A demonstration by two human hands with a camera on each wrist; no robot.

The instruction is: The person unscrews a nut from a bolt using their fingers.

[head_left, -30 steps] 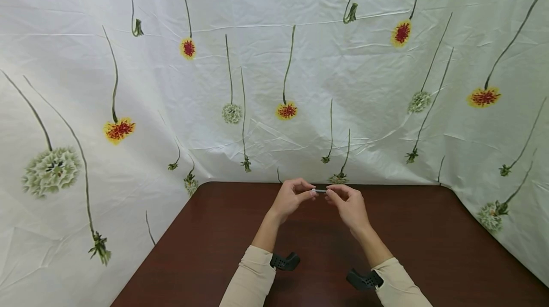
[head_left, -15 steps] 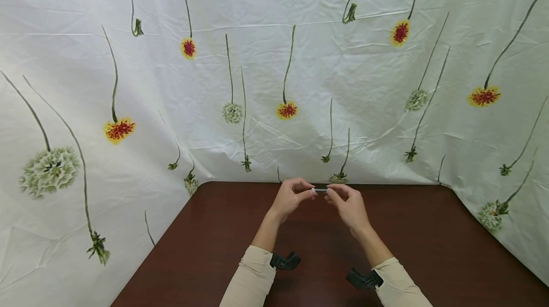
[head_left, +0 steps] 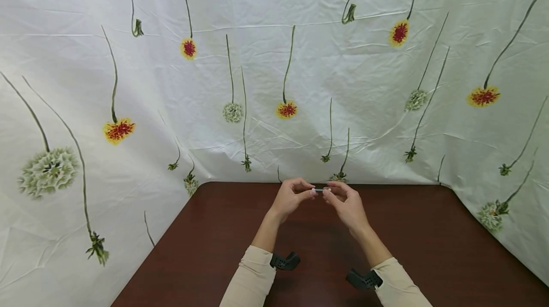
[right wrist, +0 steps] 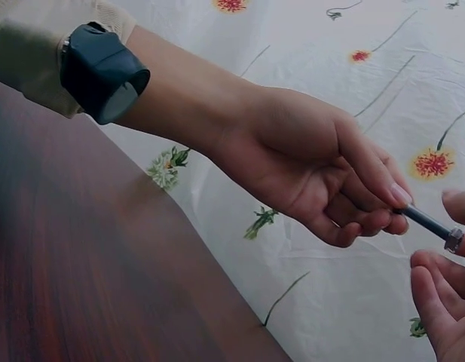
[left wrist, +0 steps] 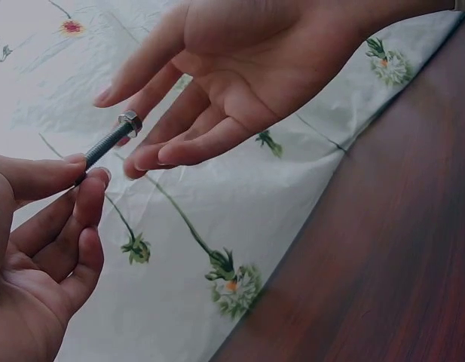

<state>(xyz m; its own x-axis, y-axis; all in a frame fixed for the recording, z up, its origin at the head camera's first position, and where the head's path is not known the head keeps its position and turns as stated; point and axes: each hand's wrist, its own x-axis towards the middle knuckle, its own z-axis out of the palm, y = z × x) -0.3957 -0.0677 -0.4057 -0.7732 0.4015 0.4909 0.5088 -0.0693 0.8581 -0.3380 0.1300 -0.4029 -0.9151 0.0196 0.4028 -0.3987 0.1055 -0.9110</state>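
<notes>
A slim threaded bolt [left wrist: 106, 144] is held up above the far edge of the table, with a shiny hexagonal piece [left wrist: 130, 121] at one end. Whether that piece is its head or a nut I cannot tell. My left hand [head_left: 288, 201] pinches the bolt by the opposite end, between thumb and fingers. Around the hexagonal end is my right hand [head_left: 352, 209], its thumb and fingers spread apart. In the left wrist view the right hand's fingers are extended and stand clear of the bolt. The tip of the bolt inside the left hand's pinch is hidden.
Below the hands lies a dark reddish-brown table [head_left: 240, 230]. A white flower-printed cloth [head_left: 257, 68] hangs behind it and along both sides. Each wrist carries a black camera mount, one on the left wrist [head_left: 285, 261] and one on the right wrist [head_left: 364, 279].
The right hand's thumb and fingers have parted from their pinch at the hexagonal end, baring more of it. The left hand keeps its grip and has barely moved.
</notes>
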